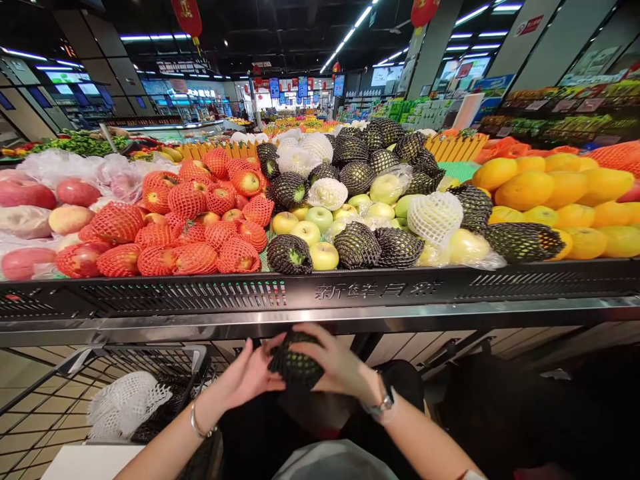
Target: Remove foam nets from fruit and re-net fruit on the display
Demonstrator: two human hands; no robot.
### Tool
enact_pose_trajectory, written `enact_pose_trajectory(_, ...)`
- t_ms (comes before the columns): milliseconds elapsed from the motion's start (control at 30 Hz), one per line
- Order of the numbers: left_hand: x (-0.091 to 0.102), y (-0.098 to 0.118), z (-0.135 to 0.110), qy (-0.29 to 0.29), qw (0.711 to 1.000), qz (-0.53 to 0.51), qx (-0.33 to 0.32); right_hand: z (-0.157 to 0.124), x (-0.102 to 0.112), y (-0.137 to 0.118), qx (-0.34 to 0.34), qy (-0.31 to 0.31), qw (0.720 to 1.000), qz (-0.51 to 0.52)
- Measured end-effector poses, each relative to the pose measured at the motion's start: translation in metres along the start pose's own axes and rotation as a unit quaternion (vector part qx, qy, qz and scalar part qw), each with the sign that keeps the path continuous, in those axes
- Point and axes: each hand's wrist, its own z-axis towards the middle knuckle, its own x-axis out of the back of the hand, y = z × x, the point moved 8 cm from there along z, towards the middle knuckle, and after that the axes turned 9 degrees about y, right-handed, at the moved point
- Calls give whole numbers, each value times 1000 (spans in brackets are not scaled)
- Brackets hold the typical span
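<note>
My left hand and my right hand together hold a green apple wrapped in a black foam net, low in front of the fruit stand. The left hand cups it from the left with the thumb on the net. Over the top and right side the right hand's fingers curl. A bracelet shows on my left wrist and a watch on my right.
The stand's black metal edge runs across. On it lie red apples in red nets, green apples in black and white nets, and yellow fruit. A shopping cart at lower left holds white foam nets.
</note>
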Motion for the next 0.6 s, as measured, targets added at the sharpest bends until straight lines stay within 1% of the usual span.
enact_pose_trajectory(33,3,12,0,-9,1000,-18,-22,7,29,-6,37,70,997,-26)
enact_pose_trajectory(67,8,26,-1,-8,998,-16,-54,12,62,-13,70,148,985,-61)
enact_pose_trajectory(100,15,39,-3,-4,997,0,-82,17,95,-17,94,233,962,-104)
enact_pose_trajectory(133,23,51,-7,1,994,25,-105,20,129,-23,118,326,926,-151)
enact_pose_trajectory(167,30,62,-13,4,991,56,-119,25,158,-25,129,395,887,-200)
enact_pose_trajectory(200,39,71,-21,5,988,90,-124,33,181,-23,119,432,860,-246)
enact_pose_trajectory(233,48,79,-29,5,984,129,-122,45,200,-15,91,438,847,-288)
enact_pose_trajectory(267,58,85,-39,7,978,177,-113,59,214,-4,55,413,849,-325)
enact_pose_trajectory(300,70,89,-49,17,967,236,-96,74,223,9,23,372,857,-356)
enact_pose_trajectory(333,88,92,-58,49,948,308,-67,87,228,24,-9,329,865,-379)
enact_pose_trajectory(367,111,93,-69,101,918,383,-28,97,232,37,-37,294,868,-397)
enact_pose_trajectory(433,166,96,-92,233,833,498,64,109,234,55,-69,248,865,-431)
enact_pose_trajectory(467,192,95,-105,293,789,529,108,113,233,61,-80,235,859,-448)
enact_pose_trajectory(500,216,93,-116,339,753,545,145,115,232,65,-90,229,850,-465)
enact_pose_trajectory(533,235,87,-124,367,728,552,176,116,233,68,-104,229,838,-484)
enact_pose_trajectory(600,264,70,-133,394,690,565,220,117,236,72,-141,239,807,-521)
